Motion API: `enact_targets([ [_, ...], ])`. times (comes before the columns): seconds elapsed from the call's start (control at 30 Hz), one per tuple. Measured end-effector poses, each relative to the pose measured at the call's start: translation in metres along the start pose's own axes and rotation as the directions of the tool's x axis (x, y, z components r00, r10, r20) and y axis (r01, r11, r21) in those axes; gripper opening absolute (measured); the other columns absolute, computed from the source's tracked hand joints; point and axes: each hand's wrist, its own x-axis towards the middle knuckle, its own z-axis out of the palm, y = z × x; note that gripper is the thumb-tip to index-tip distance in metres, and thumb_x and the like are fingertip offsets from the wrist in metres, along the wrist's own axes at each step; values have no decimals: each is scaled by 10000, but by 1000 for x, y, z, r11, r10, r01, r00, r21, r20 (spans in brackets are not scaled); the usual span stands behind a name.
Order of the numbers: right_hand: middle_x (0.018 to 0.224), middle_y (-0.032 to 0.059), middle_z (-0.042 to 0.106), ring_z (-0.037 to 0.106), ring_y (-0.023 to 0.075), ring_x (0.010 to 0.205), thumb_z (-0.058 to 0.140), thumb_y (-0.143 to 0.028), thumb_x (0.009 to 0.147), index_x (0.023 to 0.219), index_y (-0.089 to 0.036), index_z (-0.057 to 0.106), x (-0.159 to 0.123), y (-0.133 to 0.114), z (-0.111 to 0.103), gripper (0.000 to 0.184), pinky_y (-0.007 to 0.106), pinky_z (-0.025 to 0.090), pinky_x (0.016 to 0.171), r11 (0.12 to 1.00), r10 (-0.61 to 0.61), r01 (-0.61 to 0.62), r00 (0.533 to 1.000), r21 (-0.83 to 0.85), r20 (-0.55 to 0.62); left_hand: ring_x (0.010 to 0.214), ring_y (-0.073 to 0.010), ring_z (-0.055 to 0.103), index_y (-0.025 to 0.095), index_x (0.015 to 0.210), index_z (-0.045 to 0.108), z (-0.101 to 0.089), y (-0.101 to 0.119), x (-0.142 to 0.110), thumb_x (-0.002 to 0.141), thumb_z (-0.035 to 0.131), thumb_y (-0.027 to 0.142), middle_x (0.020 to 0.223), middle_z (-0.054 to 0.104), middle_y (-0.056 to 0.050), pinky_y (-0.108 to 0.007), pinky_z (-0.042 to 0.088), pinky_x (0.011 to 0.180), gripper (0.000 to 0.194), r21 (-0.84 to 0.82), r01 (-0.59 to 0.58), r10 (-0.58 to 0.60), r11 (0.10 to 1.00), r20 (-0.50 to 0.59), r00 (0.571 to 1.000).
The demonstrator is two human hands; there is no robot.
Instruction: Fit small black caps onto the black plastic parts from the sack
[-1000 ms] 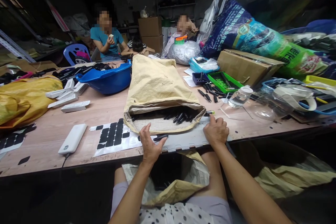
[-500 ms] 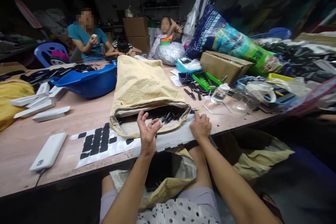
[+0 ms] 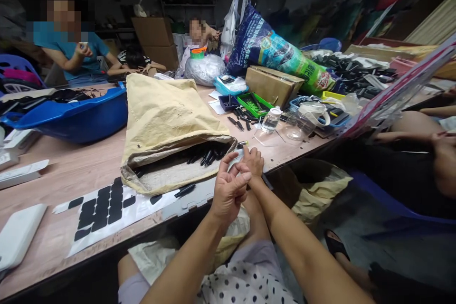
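My left hand (image 3: 231, 187) is raised before the table edge, its fingers loosely curled and apart, with nothing visible in them. Behind it, my right hand (image 3: 253, 164) is closed low at the table edge; its fingertips are partly hidden. A small yellow-green-tipped item (image 3: 242, 144) lies just beyond those fingers. A yellowish woven sack (image 3: 167, 109) lies on the table, mouth facing me, with black pen-like parts (image 3: 210, 156) inside. Below the mouth, a black piece (image 3: 185, 190) rests on a grey flat board (image 3: 192, 199). A second sack (image 3: 156, 251) is across my lap.
A sheet of black stickers (image 3: 103, 209) and a white power bank (image 3: 21, 235) lie left. Behind them stands a blue basin (image 3: 78, 118). Rightward are a green tray (image 3: 254, 104), a small jar (image 3: 271, 120) and a clear jug (image 3: 302, 121). People sit across and at right.
The view has swung right. My left hand has left the black piece by the sack's mouth, risen, and moved right, close to my right hand. The right hand stays at the table edge.
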Motion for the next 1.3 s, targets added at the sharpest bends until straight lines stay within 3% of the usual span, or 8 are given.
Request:
enact_targets([
  [0.13, 1150, 163, 546, 505, 263, 1055, 404, -168, 979, 1405, -199, 583, 0, 3, 2, 463, 351, 406, 824, 999, -23, 24, 1000, 29, -15, 443, 54, 253, 275, 1258, 483, -5, 0, 0, 645, 885, 415, 1169, 583, -13, -129, 210, 373, 746, 137, -39, 38, 990, 13, 999],
  [0.23, 1146, 170, 545, 498, 268, 1054, 432, -178, 964, 1402, -192, 589, 1, 5, 7, 465, 349, 400, 812, 999, -43, 44, 998, 31, -39, 526, 36, 350, 224, 1164, 595, -14, -5, -4, 643, 856, 297, 1296, 524, -71, -145, 307, 445, 588, 447, -109, 74, 888, 94, 993],
  [0.37, 1115, 184, 552, 513, 279, 1028, 445, -160, 946, 1395, -159, 605, 3, 7, 14, 476, 355, 386, 781, 999, -42, 43, 995, 7, -96, 571, -14, 412, 199, 1088, 683, -40, -14, -16, 717, 691, 149, 1196, 533, -71, -190, 398, 519, 374, 792, -179, 104, 583, 146, 984],
  [0.43, 1110, 186, 556, 523, 285, 1018, 442, -164, 948, 1391, -153, 615, 3, 8, 17, 476, 361, 381, 770, 999, -51, 51, 992, 0, -113, 623, -62, 480, 210, 1081, 689, -64, -16, -24, 749, 659, 154, 1112, 565, -60, -213, 445, 566, 338, 897, -195, 239, 397, 105, 965],
  [0.57, 1112, 186, 557, 533, 292, 1001, 442, -164, 945, 1382, -162, 631, 4, 11, 21, 476, 372, 383, 758, 998, -56, 56, 990, -4, -130, 884, -181, 618, 215, 979, 701, -126, -5, -41, 813, 636, 191, 958, 609, -54, -292, 523, 795, 180, 993, -112, 598, -42, 115, 793],
  [0.67, 1107, 190, 555, 532, 294, 985, 447, -172, 943, 1374, -160, 636, 5, 13, 22, 471, 375, 389, 745, 998, -60, 61, 989, -1, -137, 863, -200, 613, 226, 923, 711, -166, 9, -52, 819, 658, 196, 884, 638, -38, -326, 508, 804, 121, 983, 1, 633, -186, 119, 765],
  [0.93, 1140, 187, 553, 526, 283, 1030, 453, -160, 939, 1411, -155, 602, 6, 7, 14, 495, 367, 396, 792, 999, -39, 38, 995, -8, -95, 831, -215, 608, 223, 971, 739, -207, 22, -48, 855, 656, 321, 856, 667, -44, -346, 478, 790, 174, 989, 10, 583, -148, 79, 809],
  [1.3, 1194, 183, 542, 512, 302, 1103, 423, -168, 960, 1406, -194, 611, 9, 8, 3, 485, 372, 416, 838, 998, 6, -5, 1000, 69, -17, 948, -235, 590, 274, 943, 775, -175, 27, -39, 761, 805, 274, 891, 670, -29, -349, 390, 843, 185, 951, 240, 474, -196, -122, 872],
])
